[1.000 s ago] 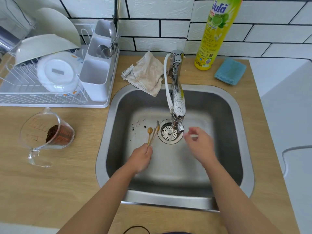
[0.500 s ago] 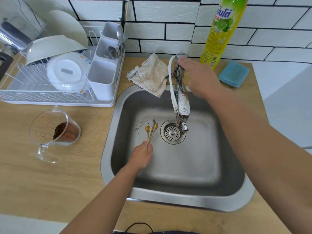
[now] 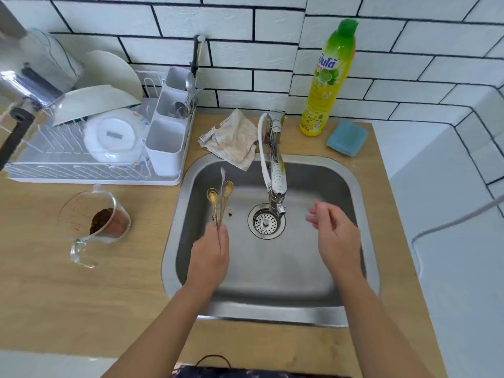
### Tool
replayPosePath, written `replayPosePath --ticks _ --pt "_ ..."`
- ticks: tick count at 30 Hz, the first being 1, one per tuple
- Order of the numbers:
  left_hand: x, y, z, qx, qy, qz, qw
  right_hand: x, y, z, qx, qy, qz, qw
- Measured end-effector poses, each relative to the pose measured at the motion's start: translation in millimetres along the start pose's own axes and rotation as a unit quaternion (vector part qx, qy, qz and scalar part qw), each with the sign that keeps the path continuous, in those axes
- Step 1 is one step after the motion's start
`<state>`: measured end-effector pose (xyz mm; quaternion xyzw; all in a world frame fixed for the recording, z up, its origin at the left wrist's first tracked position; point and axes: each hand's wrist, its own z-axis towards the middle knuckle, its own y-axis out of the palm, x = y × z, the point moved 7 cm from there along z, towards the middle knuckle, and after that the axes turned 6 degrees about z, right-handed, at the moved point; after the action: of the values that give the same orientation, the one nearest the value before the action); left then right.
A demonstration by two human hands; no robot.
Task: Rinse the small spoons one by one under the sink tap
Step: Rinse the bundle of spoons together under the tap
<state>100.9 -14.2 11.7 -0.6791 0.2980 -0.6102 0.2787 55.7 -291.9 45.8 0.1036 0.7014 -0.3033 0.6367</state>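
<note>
Spoons (image 3: 221, 203) sat pinched in the left hand (image 3: 210, 255); right hand (image 3: 334, 236), empty and loose, should pull one out singly.

The tap (image 3: 275, 159) reached forward over the sink (image 3: 272, 315) and ended above the drain (image 3: 266, 221), splitting the basin's far half. The left hand (image 3: 210, 257) with its spoons (image 3: 221, 203) filled the left part; the right hand (image 3: 335, 236) hovered right of the spout. The near basin floor lay open between the forearms.
</note>
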Motion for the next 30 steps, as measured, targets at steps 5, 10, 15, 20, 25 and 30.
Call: replayPosePath --ticks 5,10,15,20,25,30 --pt "-19.8 18.1 3.0 -0.224 -0.087 0.214 0.947 30.7 20.9 -27.6 -0.161 0.035 -0.162 0.973" --pt "-12.6 16.4 3.9 -0.176 -0.035 0.224 0.958 26.8 18.2 -24.4 -0.116 0.015 -0.174 0.978" --pt "-18.1 16.7 4.3 -0.195 -0.068 0.204 0.957 29.2 33.2 -20.2 -0.204 0.028 -0.226 0.952" --pt "-18.3 6.7 6.5 -0.199 -0.065 0.262 0.942 40.5 38.9 -18.7 -0.236 0.041 -0.301 0.923" --pt "-23.5 2.8 6.2 -0.148 -0.101 0.180 0.967 23.2 37.5 -19.4 -0.177 -0.006 -0.191 0.966" --pt "-20.6 7.9 4.9 -0.170 -0.064 0.251 0.951 40.1 48.6 -24.5 -0.271 0.037 -0.303 0.913"
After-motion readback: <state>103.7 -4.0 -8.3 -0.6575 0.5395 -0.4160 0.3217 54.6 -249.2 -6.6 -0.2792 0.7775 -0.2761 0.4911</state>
